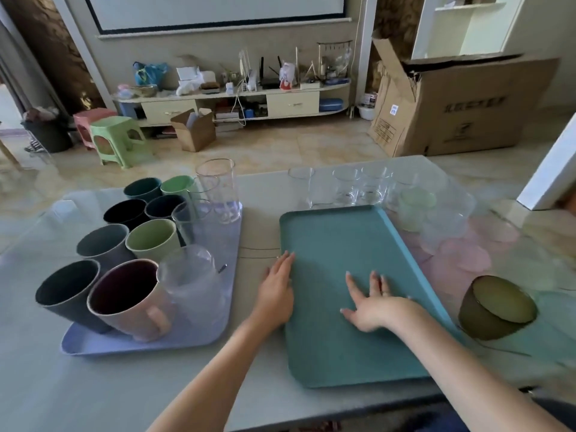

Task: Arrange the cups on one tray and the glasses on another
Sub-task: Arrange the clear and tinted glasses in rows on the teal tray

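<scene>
A: Right, the person has both hands flat on the teal tray [336,244]. Left hand [276,291] lies along its left edge, fingers straight. Right hand [372,302] presses the tray floor, fingers spread. Neither grips anything.

B: Tray holds nothing?

A: Nothing on it. It sits skewed on the table [93,385], far-right corner angled towards the glasses [355,185] standing just behind it.

B: And the cups?

A: Cups [124,244] are on the lilac tray [218,322] to the left, mixed with more clear glasses; a tall one [218,188] is at its far corner, another at the near edge beside the pink mug [131,302].

B: So the step looks like squaring up the teal tray.

A: Likely. Best to slide it flat, not lift, and keep the far edge off the glasses behind. Also watch the dark bowl [497,307] near its right edge.

B: Then?

A: Move glasses over from the lilac tray one by one, upright. Sorting is barely begun.
</scene>
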Demonstrator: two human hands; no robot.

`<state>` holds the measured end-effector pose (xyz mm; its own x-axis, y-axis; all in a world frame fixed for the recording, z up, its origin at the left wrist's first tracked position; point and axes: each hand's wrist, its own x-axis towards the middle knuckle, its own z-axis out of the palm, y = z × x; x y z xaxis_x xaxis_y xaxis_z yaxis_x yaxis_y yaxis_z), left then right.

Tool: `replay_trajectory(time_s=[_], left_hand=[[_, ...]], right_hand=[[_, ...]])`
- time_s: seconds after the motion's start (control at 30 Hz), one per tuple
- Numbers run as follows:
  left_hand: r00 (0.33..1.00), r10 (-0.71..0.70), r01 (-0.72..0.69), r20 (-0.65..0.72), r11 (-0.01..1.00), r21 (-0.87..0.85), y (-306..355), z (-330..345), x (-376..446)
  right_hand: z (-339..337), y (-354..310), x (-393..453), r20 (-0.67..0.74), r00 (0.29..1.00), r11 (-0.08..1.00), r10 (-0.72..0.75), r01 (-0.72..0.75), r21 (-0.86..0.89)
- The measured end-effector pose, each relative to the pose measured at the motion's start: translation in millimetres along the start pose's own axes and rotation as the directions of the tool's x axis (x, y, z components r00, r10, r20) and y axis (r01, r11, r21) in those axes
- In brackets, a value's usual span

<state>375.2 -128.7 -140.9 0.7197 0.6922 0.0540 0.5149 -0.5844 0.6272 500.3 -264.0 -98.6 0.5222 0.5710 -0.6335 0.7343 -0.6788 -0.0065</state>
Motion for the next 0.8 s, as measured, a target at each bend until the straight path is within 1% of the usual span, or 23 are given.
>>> replay_trajectory(time_s=[0.07,0.17,0.27,0.33,0.37,0.4,0.43,0.47,0.5,0.53,0.6,0.63,0.67,0.77,0.8], left_hand=[[0.999,-0.014,0.013,-0.034,0.999,-0.03,-8.2,-6.4,1.2],[0.997,-0.071,0.07,-0.03,0.998,-0.006,-12.3,-15.4,6.8],[0.991,-0.124,0.125,-0.051,0.992,0.013,-15.5,-18.3,13.0],[0.989,-0.137,0.142,-0.056,0.985,0.096,-18.9,-16.7,16.3],[0.988,-0.147,0.153,-0.045,0.974,0.165,-20.5,-15.8,17.3],[0.987,-0.16,0.163,-0.03,0.962,0.221,-21.8,-15.4,17.6],[0.985,-0.17,0.17,-0.022,0.953,0.252,-22.3,-15.2,17.9],[0.985,-0.172,0.172,-0.021,0.949,0.266,-22.7,-14.9,18.1],[0.985,-0.173,0.172,-0.021,0.948,0.268,-23.1,-14.6,18.4],[0.985,-0.173,0.172,-0.022,0.948,0.268,-23.3,-14.4,18.5],[0.985,-0.168,0.169,-0.028,0.947,0.272,-23.9,-13.9,18.9],[0.985,-0.168,0.169,-0.027,0.948,0.271,-24.2,-13.6,19.1],[0.985,-0.169,0.169,-0.024,0.947,0.272,-24.2,-13.7,18.8],[0.985,-0.168,0.17,-0.031,0.945,0.279,-24.9,-13.2,18.4],[0.985,-0.167,0.17,-0.034,0.945,0.279,-24.7,-13.3,18.6]], right_hand=[[0.4,-15.7,-1.1,0.0,1.0,1.0,-0.007,0.007,-0.024],[1.9,-47.4,1.1,-0.005,1.0,0.999,-0.019,0.018,-0.037],[-2.1,-63.4,2.4,0.021,1.0,0.997,-0.004,0.006,-0.079],[-22.1,-64.0,-2.6,0.026,0.999,0.99,-0.026,0.03,-0.139],[-37.0,-62.6,-2.2,-0.003,0.997,0.981,-0.074,0.073,-0.18],[-54.0,-61.5,-0.4,-0.073,0.987,0.976,-0.143,0.129,-0.176],[-70.7,-61.3,2.7,-0.189,0.965,0.979,-0.181,0.158,-0.127],[-86.2,-62.2,9.9,-0.344,0.925,0.987,-0.163,0.157,-0.045],[-100.6,-64.6,20.8,-0.493,0.86,0.987,-0.136,0.162,0.011],[-114.1,-68.4,33.5,-0.614,0.779,0.982,-0.128,0.186,0.031],[-139.2,-78.8,59.6,-0.743,0.652,0.968,-0.151,0.25,0.022],[-149.5,-84.1,71.3,-0.769,0.617,0.962,-0.167,0.274,0.011],[-158.3,-89.9,84.1,-0.767,0.618,0.96,-0.176,0.28,0.005],[-171.4,-102.2,125.7,-0.711,0.681,0.968,-0.176,0.253,0.003],[-171.9,-104.6,135.3,-0.704,0.688,0.969,-0.176,0.248,0.0]])
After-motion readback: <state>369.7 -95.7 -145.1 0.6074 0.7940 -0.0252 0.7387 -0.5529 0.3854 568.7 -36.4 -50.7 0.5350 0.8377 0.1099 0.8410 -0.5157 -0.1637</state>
